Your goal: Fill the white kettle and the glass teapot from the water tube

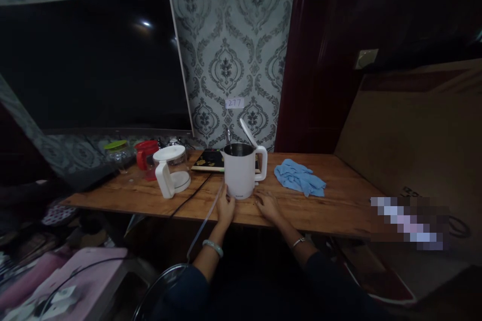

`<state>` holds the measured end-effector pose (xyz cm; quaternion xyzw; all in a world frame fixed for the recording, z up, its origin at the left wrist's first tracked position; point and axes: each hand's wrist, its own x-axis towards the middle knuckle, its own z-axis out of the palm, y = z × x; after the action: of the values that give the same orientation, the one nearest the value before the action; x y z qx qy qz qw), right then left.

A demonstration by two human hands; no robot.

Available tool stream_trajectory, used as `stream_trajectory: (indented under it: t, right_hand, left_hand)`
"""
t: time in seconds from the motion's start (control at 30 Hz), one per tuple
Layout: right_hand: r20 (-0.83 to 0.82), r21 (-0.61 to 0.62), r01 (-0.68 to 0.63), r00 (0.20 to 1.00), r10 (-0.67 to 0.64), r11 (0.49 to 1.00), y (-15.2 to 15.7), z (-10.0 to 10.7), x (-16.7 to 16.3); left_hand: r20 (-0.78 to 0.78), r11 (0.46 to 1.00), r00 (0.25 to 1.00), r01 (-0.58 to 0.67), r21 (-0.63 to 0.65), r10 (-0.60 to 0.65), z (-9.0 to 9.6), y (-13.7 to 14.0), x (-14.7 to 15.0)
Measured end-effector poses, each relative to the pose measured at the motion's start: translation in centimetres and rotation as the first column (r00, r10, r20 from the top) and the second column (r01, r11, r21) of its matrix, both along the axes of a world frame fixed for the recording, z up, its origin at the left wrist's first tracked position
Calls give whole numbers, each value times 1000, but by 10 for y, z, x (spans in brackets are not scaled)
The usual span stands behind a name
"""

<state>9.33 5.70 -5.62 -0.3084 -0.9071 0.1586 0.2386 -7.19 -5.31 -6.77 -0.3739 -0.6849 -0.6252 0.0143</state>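
A white electric kettle [239, 173] stands upright on the wooden table [293, 213], its lid [248, 133] tipped up. The handle faces right, and the metal inside is partly visible. Against the lower left of the kettle, my left hand [225, 206] is closed round its base. My right hand [268, 207] rests on the tabletop at the lower right of the kettle, fingers apart; whether its fingertips touch the kettle is hard to tell. Behind the kettle lies a black induction cooker [208, 160] with a gold pattern, partly hidden.
Right of the kettle lies a crumpled blue cloth [299, 177]. To the left stand a white-lidded glass jug [171, 170], a red-lidded jug [146, 158] and a green-lidded glass vessel [117, 153]. A thin clear strip [203, 225] runs down toward a round rim [161, 281] below.
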Motion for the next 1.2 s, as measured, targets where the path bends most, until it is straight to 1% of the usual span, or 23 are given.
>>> stream_trajectory:
  t: [0.47,0.93,1.2]
  right_hand:
    - [-18,16,-5,1000,5,1000,3,-5,-1]
    - [-6,7,-1,1000,1,1000,4,-6,-1]
    - [16,14,-1,1000,1,1000,4,-6,1]
  left_hand:
    - [-23,1000,1000,3,-15,-4,2,-2,0]
    - [-30,997,1000,8,-72,-10,3,-4,0]
    - [-8,998,1000,-3,-70,2,0,-3,0]
